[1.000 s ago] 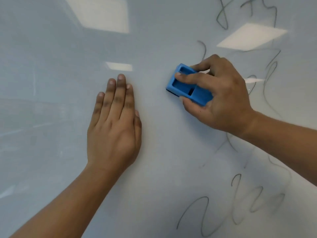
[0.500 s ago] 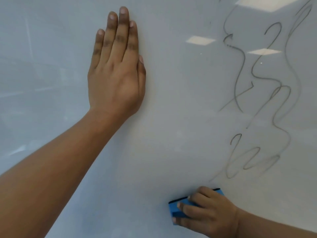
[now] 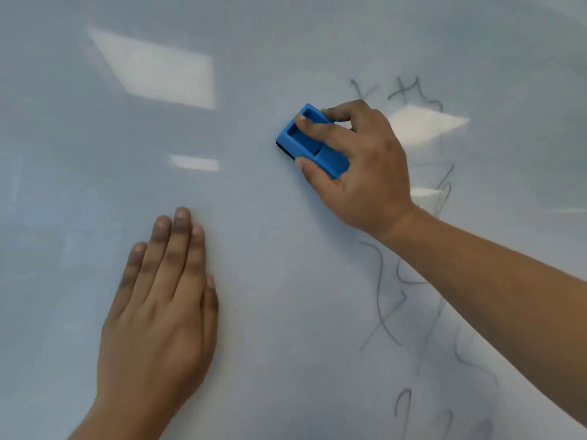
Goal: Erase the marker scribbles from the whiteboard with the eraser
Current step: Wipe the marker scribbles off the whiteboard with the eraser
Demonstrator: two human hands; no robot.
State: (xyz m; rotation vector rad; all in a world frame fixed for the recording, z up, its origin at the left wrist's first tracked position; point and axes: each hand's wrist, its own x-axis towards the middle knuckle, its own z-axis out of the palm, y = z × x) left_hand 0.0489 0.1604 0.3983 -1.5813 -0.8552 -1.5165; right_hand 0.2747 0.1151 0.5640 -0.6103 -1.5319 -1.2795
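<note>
The whiteboard (image 3: 286,312) pretty much fills the whole view, with ceiling lights glaring off it around 11 and 2 o'clock and grey marker scribbles (image 3: 384,300) running down the right side from about 1 to 5 o'clock. Left hand (image 3: 158,312) lies flat and open on the board at 7 o'clock, holding nothing. Right hand (image 3: 359,166) comes in from 4 o'clock, fingers clamped around the blue eraser (image 3: 313,142), pressed against the board just above centre.
</note>
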